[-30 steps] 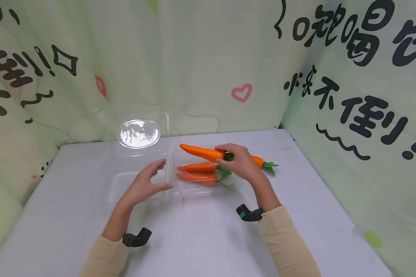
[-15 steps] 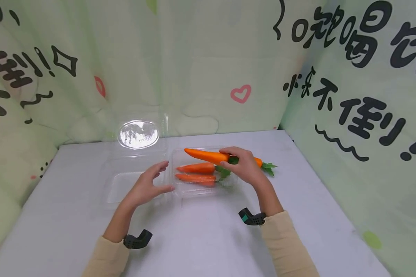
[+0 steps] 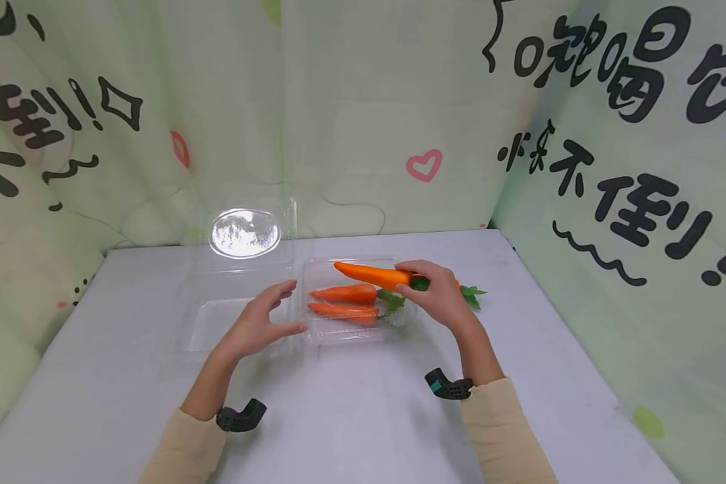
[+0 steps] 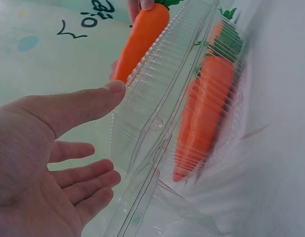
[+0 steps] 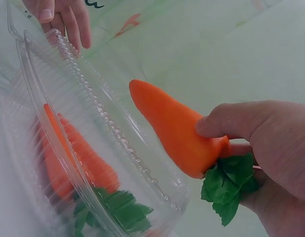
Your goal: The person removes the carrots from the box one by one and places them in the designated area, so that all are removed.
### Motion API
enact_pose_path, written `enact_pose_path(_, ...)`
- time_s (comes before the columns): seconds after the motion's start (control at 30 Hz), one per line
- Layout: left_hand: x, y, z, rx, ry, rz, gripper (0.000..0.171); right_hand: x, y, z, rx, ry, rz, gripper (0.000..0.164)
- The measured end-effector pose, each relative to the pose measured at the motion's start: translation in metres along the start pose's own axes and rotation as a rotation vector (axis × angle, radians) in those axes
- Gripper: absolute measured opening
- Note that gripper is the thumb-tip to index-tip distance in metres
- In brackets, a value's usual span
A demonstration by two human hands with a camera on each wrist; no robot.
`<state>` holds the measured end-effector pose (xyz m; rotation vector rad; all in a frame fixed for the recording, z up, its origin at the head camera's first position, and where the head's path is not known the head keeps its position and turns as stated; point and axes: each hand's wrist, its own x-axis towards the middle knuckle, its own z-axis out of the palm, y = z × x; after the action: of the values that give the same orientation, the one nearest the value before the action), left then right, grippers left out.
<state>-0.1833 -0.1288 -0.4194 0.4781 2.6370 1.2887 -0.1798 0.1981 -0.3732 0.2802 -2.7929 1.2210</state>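
Observation:
My right hand (image 3: 432, 289) pinches an orange carrot (image 3: 369, 274) by its leafy top, raised over the back of a clear plastic clamshell box (image 3: 339, 336). In the right wrist view, the thumb presses the upper end of the held carrot (image 5: 172, 128), and its green leaves (image 5: 229, 185) hang below. Two carrots (image 3: 345, 293) with green tops lie in the box. My left hand (image 3: 257, 326), thumb and fingers spread and holding nothing, hovers by the box's left edge; whether the thumb touches the rim I cannot tell.
The box's transparent lid (image 3: 245, 233) lies folded open at the left, partly behind my left hand. Another carrot's leaves (image 3: 472, 294) show right of the box, its body mostly hidden by my right hand. A printed curtain (image 3: 351, 121) surrounds the white table (image 3: 363, 417).
My right hand has shifted right and slightly nearer with the carrot, now covering more of the carrot behind it. My left hand has hardly moved.

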Motion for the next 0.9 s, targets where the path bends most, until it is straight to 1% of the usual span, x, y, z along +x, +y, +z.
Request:
enact_pose_path(0.13,0.000,0.000,0.001,-0.006,-0.005,-0.006,0.085,-0.003,0.005,-0.001,0.016,0.015,0.003,0.039)
enact_pose_path(0.27,0.000,-0.001,0.002,-0.010,-0.004,0.002,0.084,-0.006,0.011,-0.003,0.019,0.048,0.000,0.038)
enact_pose_path(0.53,-0.001,-0.002,0.000,-0.009,0.005,0.019,0.083,-0.017,0.023,-0.014,0.022,0.096,0.056,0.038)
enact_pose_path(0.7,-0.002,-0.001,-0.002,-0.022,0.007,0.014,0.083,-0.023,0.033,-0.021,0.011,0.127,0.085,0.038)
enact_pose_path(0.9,-0.002,0.000,-0.003,-0.029,-0.003,0.004,0.082,-0.031,0.042,-0.023,-0.005,0.128,0.116,0.039)
